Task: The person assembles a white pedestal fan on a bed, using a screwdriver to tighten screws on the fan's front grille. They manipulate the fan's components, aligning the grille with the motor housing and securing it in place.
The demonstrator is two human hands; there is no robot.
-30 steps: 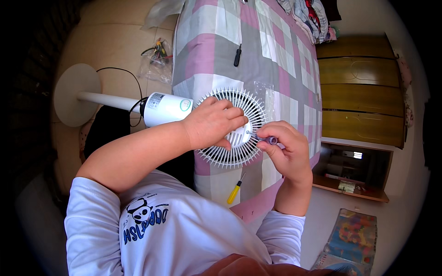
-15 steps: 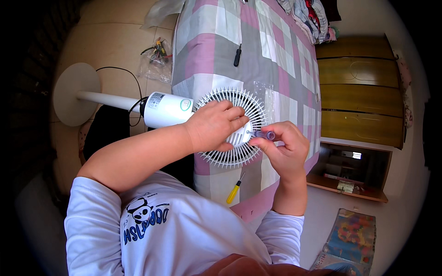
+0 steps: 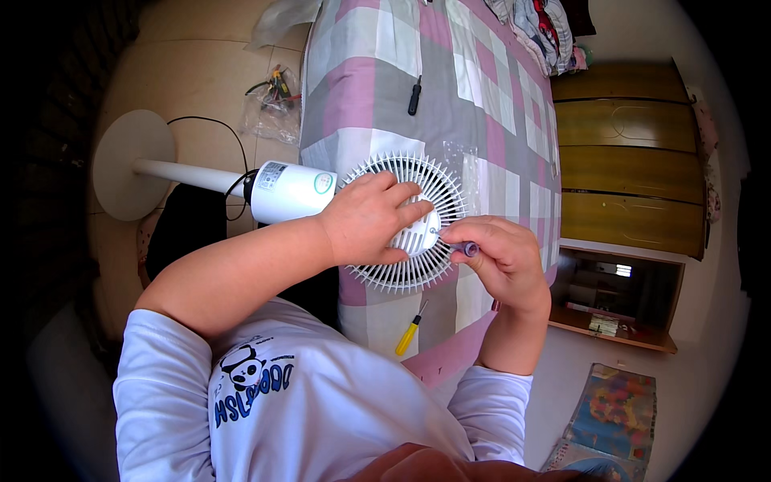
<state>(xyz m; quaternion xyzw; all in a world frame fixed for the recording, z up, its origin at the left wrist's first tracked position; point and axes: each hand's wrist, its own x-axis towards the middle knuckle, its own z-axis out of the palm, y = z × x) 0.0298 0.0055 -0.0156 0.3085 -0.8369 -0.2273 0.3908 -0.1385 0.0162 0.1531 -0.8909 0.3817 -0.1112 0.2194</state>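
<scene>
A white pedestal fan lies on its side, its round slatted grille (image 3: pixel 446 198) on the bed and its white motor housing (image 3: pixel 291 193) to the left. Over the grille and its central cover my left hand (image 3: pixel 373 218) lies with fingers spread. My right hand (image 3: pixel 507 259) pinches a screwdriver (image 3: pixel 466 248) by its clear purplish handle. The screwdriver's tip reaches a screw spot at the right edge of the white central cover (image 3: pixel 412 239); the fingers partly hide the shaft.
On the checked bedcover (image 3: pixel 353 88) lie a yellow-handled screwdriver (image 3: pixel 408 335) near me and a black screwdriver (image 3: pixel 414 97) farther off. The fan's round base (image 3: pixel 135 165) extends leftward over the floor. A plastic bag of tools (image 3: pixel 275 104) sits there. Wooden drawers (image 3: pixel 626 169) stand right.
My right hand has turned and shifted slightly right, and the screwdriver handle has tilted toward me. My left hand has barely moved on the fan.
</scene>
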